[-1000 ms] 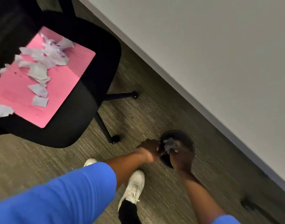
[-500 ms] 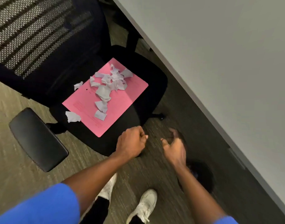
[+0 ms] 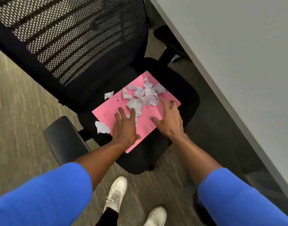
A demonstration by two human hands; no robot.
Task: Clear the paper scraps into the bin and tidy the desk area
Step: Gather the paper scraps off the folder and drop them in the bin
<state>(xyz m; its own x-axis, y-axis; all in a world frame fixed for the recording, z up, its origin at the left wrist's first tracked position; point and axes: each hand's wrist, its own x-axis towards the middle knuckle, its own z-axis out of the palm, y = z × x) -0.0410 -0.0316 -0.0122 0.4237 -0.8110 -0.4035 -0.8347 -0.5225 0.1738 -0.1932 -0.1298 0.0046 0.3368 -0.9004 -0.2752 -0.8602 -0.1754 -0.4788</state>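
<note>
A pink folder (image 3: 144, 128) lies flat on the black seat of an office chair (image 3: 177, 88). Several torn white paper scraps (image 3: 144, 95) are heaped on its far half. One loose scrap (image 3: 102, 127) lies on the seat left of the folder, another (image 3: 108, 95) near the backrest. My left hand (image 3: 125, 128) rests on the folder's near left part, fingers spread, tips touching the nearest scraps. My right hand (image 3: 169, 119) is spread over the folder's right edge, fingers reaching the pile. Neither hand holds anything. The bin is out of view.
The chair's mesh backrest (image 3: 71, 38) rises at the upper left and its armrest (image 3: 63, 137) juts out beside my left arm. A grey desk top (image 3: 238, 54) runs along the right. My white shoes (image 3: 115, 193) stand on grey carpet below the seat.
Both hands left the black bin on the floor, rose to the chair and opened flat on the pink folder. The view swung up, so the bin dropped out of sight.
</note>
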